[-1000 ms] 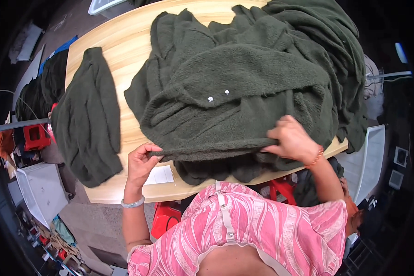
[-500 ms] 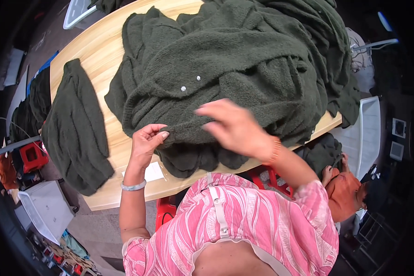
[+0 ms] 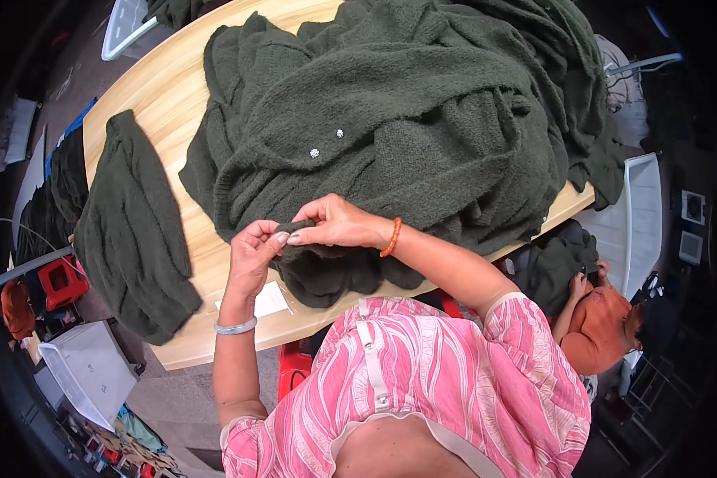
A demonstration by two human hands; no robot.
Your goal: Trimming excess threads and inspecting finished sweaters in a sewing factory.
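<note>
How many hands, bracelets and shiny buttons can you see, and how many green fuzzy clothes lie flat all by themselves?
Hands of the person in pink: 2, left hand and right hand, both pinching the green garment's hem
Bracelets: 2, silver bangle, orange bead bracelet
Shiny buttons: 2
Green garments lying flat alone: 1
Total: 7

Big heap of dark green fuzzy knit garments point(image 3: 422, 119) blocks the centre and right of the oval light wood table point(image 3: 147, 95). 1 bare strip runs between the heap and the folded dark green knit piece point(image 3: 131, 231) at left (narrow). White paper slip point(image 3: 267, 301) lies on the near edge.
</note>
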